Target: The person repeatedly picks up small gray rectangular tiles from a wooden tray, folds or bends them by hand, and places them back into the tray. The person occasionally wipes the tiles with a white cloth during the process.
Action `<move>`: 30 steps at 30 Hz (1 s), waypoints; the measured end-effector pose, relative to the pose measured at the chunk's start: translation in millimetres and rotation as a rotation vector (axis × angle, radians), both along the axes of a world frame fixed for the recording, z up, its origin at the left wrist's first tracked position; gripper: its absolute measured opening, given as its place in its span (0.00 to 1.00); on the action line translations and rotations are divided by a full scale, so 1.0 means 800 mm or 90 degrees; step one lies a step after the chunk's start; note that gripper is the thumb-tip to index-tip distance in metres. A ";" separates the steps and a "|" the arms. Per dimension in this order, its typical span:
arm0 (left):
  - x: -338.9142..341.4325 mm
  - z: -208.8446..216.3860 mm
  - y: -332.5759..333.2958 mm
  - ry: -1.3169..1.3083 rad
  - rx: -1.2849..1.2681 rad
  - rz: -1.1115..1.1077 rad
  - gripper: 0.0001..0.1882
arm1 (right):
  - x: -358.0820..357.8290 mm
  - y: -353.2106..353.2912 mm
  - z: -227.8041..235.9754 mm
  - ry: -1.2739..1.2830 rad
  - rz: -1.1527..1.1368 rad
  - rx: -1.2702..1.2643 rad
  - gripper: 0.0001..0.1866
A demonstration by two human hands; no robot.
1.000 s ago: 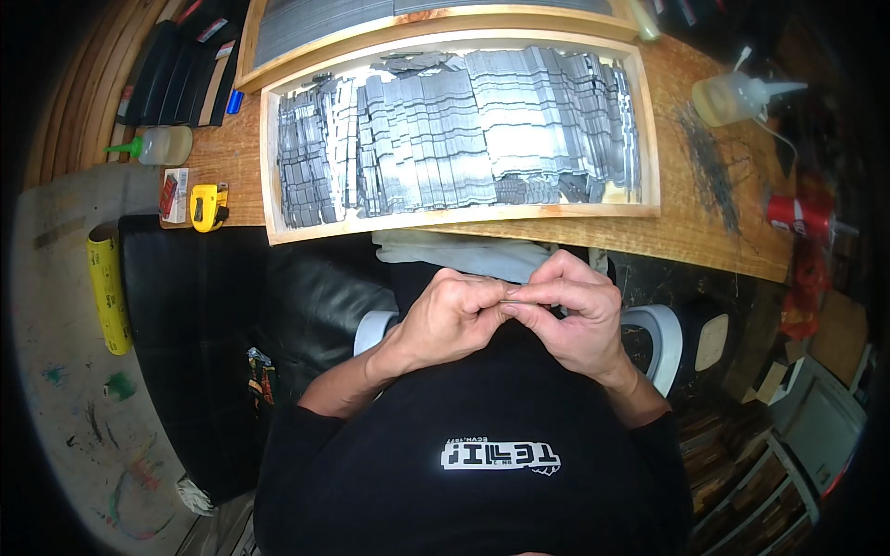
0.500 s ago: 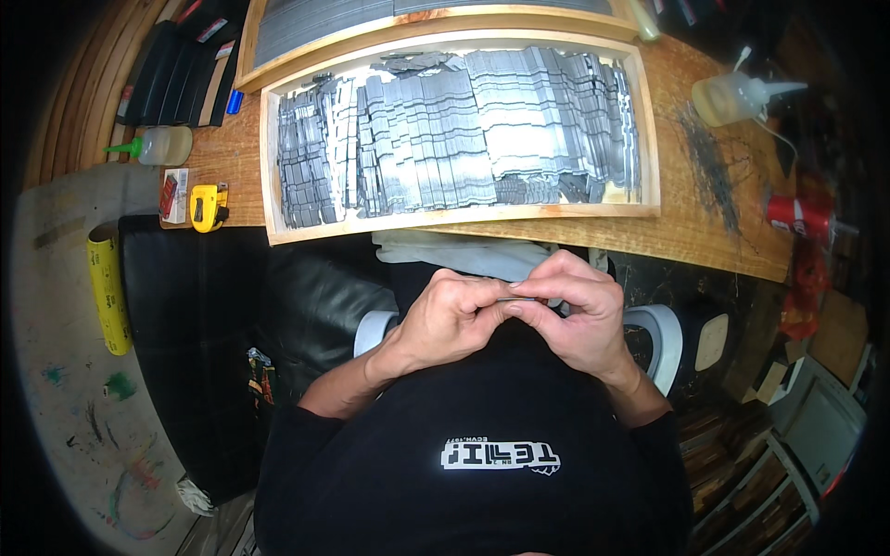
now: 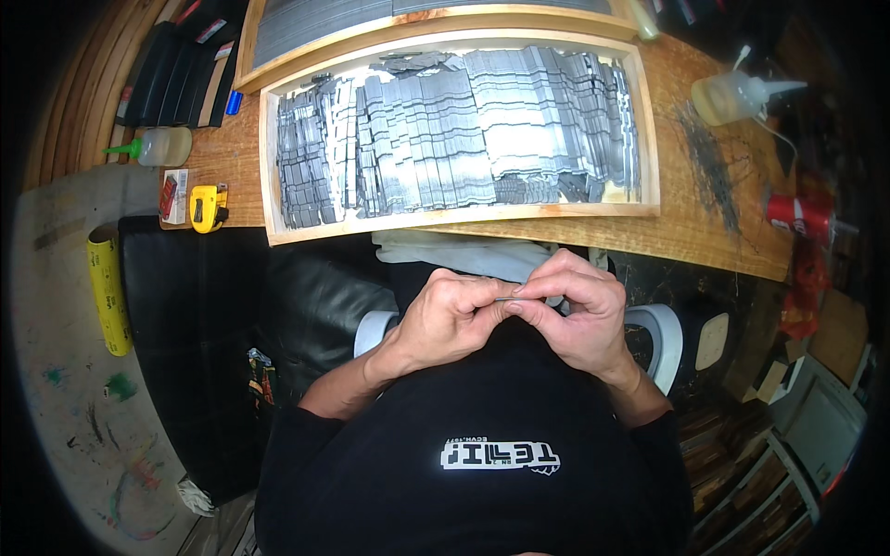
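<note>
Close in front of my chest, my left hand [image 3: 457, 310] and my right hand [image 3: 579, 301] meet fingertip to fingertip. Both pinch one thin grey strip [image 3: 505, 298], of which only a narrow sliver shows between the fingers; the rest is hidden. Beyond them, on the wooden table, lies a shallow wooden tray [image 3: 464, 228] filled with many thin grey strips [image 3: 422, 139] packed in uneven rows. Neither hand touches the tray.
A yellow tape measure [image 3: 209, 208] and a green-tipped bottle [image 3: 165, 146] are on the table's left. At the right stand a glue bottle [image 3: 732, 99] and a red can [image 3: 799, 216]. Behind is a second wooden tray [image 3: 426, 26]. A yellow roll [image 3: 109, 292] lies far left.
My right fingertips have shifted very slightly at the strip. Everything else looks the same.
</note>
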State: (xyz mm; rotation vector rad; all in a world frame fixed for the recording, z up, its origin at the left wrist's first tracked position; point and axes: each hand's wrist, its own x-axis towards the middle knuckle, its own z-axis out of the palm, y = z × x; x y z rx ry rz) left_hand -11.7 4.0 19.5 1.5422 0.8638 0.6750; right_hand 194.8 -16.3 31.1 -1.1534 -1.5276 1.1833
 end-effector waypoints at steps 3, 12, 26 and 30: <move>0.000 0.001 0.000 -0.002 0.003 0.003 0.13 | 0.000 0.000 -0.002 -0.002 -0.001 0.005 0.09; 0.001 -0.002 -0.001 -0.018 -0.009 0.009 0.12 | 0.001 0.001 0.000 0.001 -0.004 0.007 0.08; 0.003 -0.004 -0.003 -0.012 -0.021 0.023 0.10 | -0.003 -0.002 0.010 -0.047 -0.032 0.026 0.07; 0.007 -0.003 -0.002 -0.048 0.010 0.071 0.11 | 0.019 0.008 0.044 -0.132 -0.073 0.085 0.07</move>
